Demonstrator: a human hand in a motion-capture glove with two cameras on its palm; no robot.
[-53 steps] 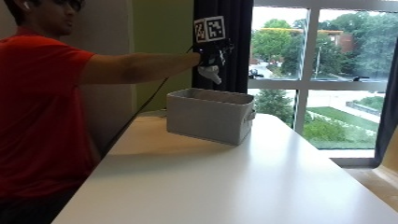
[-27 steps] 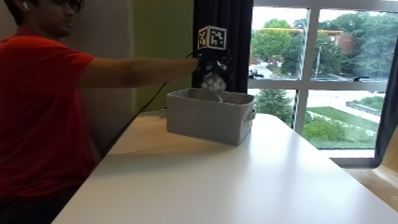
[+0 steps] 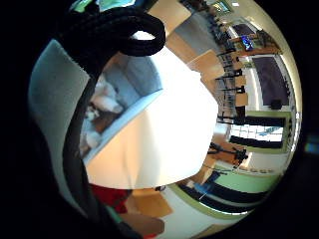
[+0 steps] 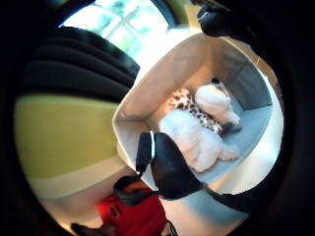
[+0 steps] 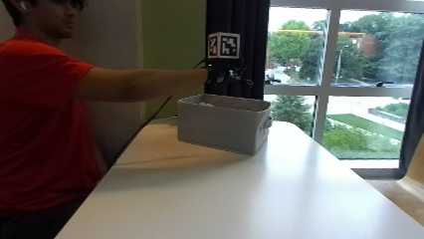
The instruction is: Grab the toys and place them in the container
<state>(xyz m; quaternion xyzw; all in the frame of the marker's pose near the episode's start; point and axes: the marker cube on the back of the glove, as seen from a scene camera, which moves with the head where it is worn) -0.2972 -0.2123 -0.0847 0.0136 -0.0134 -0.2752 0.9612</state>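
**A:** Your right hand (image 5: pixel 225 75) is hanging in the air above the grey container (image 5: pixel 222 123), near its back edge. Your fingers (image 4: pixel 170 167) are hanging loose and a little bent, and they are not holding anything.

**B:** Where are the toys sitting?

**A:** They are lying inside the container. A fluffy white toy (image 4: pixel 197 140) is lying in the middle. A spotted toy (image 4: pixel 189 108) is touching it, and another white toy (image 4: pixel 216 103) is lying beside that one. I am not seeing any toys on the white table (image 5: pixel 265 199), so I am guessing the job is nearly done.

**B:** So what could be going wrong now?

**A:** Your hand is sitting close above the rim. If you are pulling your arm back low, your sleeve or wrist could be bumping the wall of the container. It looks light and soft, so I am thinking it could be sliding or tipping, and the toys could be spilling out.

**B:** Anything else?

**A:** The container is standing near the far edge of the table. A push that way could be sending it off.
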